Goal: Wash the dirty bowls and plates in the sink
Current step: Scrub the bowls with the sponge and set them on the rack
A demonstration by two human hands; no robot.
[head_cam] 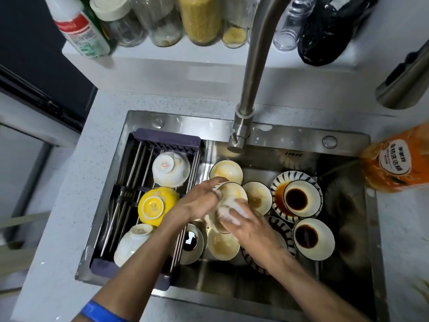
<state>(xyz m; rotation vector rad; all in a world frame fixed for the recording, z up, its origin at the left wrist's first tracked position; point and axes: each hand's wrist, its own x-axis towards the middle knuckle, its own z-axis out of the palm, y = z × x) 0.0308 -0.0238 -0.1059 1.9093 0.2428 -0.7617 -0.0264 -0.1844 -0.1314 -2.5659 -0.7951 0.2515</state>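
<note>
Bowls (301, 199) w/ dark sauce in sink (348, 263)

Both forearms reach forward, left hand (201, 199) curled, right hand (249, 225) soapy, close together

Rack (144, 145) left in sink (348, 252) — bowls (313, 239) right, tap (241, 126) behind.

Foam hides right hand (246, 225) fingertips. Orange bottle (397, 159) blurred, cut by right edge. Forearm covers part of white bowl (132, 244). Jars (199, 17) cropped at top.
</note>
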